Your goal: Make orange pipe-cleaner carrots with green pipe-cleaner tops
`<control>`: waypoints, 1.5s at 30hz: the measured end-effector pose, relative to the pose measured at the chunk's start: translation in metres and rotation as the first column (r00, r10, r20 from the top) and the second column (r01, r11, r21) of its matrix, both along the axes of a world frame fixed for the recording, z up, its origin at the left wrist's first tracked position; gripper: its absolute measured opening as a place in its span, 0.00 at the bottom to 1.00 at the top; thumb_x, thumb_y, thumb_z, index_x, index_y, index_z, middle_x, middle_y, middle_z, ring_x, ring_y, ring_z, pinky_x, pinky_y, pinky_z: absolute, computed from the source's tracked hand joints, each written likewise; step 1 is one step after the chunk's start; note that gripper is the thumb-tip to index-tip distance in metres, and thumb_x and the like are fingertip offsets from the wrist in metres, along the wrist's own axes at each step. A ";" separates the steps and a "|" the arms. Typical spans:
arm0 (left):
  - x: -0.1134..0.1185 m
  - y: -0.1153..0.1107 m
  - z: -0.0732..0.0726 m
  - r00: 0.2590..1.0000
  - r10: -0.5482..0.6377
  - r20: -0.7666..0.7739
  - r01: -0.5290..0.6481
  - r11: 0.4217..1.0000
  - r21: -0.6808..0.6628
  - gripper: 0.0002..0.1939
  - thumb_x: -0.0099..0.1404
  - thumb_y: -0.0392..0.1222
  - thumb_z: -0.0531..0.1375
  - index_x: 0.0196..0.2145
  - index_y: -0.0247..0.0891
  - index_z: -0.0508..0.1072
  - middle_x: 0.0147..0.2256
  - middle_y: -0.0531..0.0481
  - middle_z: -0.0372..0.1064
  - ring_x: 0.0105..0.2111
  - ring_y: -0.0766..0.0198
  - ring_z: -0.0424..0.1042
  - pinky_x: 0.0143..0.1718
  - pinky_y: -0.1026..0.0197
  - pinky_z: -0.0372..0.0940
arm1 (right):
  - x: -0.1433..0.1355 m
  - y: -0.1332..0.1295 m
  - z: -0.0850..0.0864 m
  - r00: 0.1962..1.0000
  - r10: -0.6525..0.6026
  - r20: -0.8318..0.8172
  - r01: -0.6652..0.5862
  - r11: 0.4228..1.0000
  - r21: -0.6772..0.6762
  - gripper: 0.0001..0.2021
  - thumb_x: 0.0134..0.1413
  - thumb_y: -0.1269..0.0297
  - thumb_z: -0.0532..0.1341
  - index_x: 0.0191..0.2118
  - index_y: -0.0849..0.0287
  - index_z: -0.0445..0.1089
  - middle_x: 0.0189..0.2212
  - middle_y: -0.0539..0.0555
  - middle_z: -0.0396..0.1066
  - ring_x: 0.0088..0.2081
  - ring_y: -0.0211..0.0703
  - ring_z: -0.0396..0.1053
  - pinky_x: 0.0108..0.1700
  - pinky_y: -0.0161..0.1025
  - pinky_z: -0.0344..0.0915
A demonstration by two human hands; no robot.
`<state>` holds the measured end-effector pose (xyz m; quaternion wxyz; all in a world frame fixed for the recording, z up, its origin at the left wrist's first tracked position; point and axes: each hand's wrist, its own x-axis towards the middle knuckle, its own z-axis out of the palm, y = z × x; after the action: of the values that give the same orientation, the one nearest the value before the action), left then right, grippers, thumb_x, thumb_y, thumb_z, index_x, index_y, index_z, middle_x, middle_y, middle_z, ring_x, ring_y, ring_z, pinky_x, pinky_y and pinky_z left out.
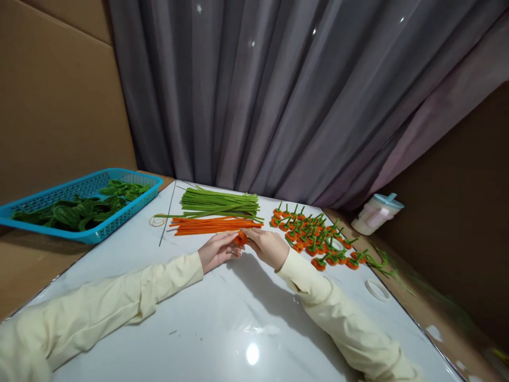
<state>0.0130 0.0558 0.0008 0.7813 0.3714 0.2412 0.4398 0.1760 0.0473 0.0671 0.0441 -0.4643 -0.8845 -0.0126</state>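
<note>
Over the white table, both hands meet at a small orange pipe-cleaner coil (pixel 240 239). My left hand (pixel 217 251) pinches it from the left, fingers bent. From the right, the fingers of my right hand (pixel 270 248) close on its upper side. A thin pale rod seems to run along my left fingers, too small to name. Just beyond the hands lie a bundle of straight orange pipe cleaners (pixel 210 226) and a bundle of green pipe cleaners (pixel 218 201). Right of my right hand stand several orange pipe-cleaner pieces with green stems (pixel 312 233).
A blue plastic basket (pixel 95 233) with green pipe-cleaner leaves (pixel 69 213) stands at left. Wire rings (pixel 157 220) lie near it. At right are a white tape roll (pixel 377 290), green scraps (pixel 379 260) and a lidded cup (pixel 376 215). A grey curtain (pixel 238 106) hangs behind the table.
</note>
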 end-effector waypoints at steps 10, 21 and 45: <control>-0.001 0.003 -0.003 0.998 0.050 -0.041 -0.048 0.998 0.037 0.13 0.53 0.43 0.64 0.31 0.34 0.65 0.22 0.52 0.66 0.19 0.71 0.65 0.23 0.67 0.62 | -0.001 0.003 -0.010 0.950 0.171 -0.262 -0.175 0.984 0.005 0.08 0.55 0.72 0.54 0.30 0.61 0.69 0.31 0.57 0.69 0.34 0.41 0.66 0.36 0.34 0.60; -0.001 0.004 -0.002 0.998 -0.008 -0.057 0.011 0.999 0.049 0.17 0.46 0.43 0.67 0.30 0.34 0.66 0.18 0.54 0.65 0.15 0.72 0.62 0.19 0.68 0.61 | 0.006 0.008 -0.009 0.659 -0.350 -0.666 -0.468 0.502 -0.727 0.20 0.42 0.46 0.59 0.25 0.61 0.61 0.15 0.47 0.64 0.16 0.35 0.63 0.20 0.33 0.59; 0.001 -0.033 -0.007 0.818 0.127 -0.561 0.283 0.761 0.584 0.20 0.53 0.34 0.58 0.45 0.29 0.71 0.41 0.42 0.72 0.38 0.58 0.72 0.44 0.60 0.66 | 0.027 -0.056 -0.045 0.400 -0.670 -0.626 -0.348 0.521 -0.779 0.13 0.42 0.57 0.61 0.26 0.63 0.64 0.08 0.42 0.57 0.10 0.27 0.48 0.13 0.29 0.42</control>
<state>0.0142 0.0227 -0.0066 0.5151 0.7401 0.2807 0.3288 0.2028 -0.0083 0.0221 0.2817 -0.4506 -0.5371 0.6551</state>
